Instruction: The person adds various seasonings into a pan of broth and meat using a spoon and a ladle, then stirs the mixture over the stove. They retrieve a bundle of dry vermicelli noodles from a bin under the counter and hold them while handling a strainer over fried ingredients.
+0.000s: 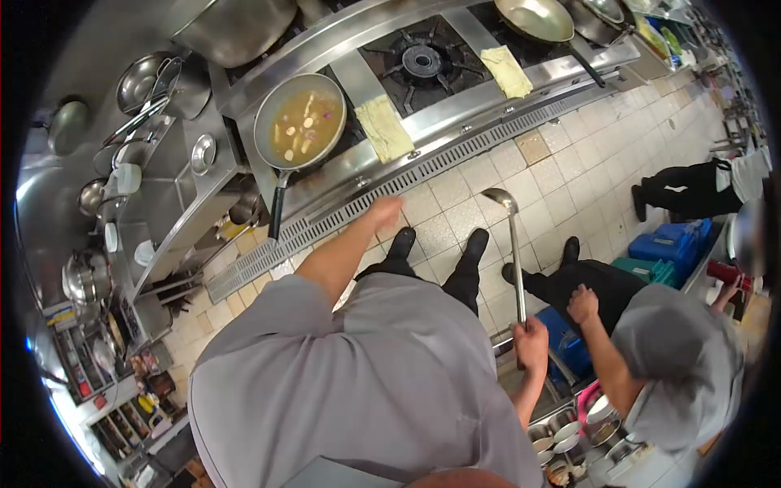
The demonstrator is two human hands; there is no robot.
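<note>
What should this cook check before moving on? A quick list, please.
1. Ladle gripped: ok, the right hand holds its handle.
2. Left hand free: ok, it appears empty.
3. Pan resting on the stove: ok, with food in liquid inside.
4. Pan handle held: not ok, no hand is on it.
5. Flame under the pan: cannot tell, hidden.
6. Space on the right: probably not ok, a co-worker stands close.

No legible lettering (or numbers) anywhere.
</note>
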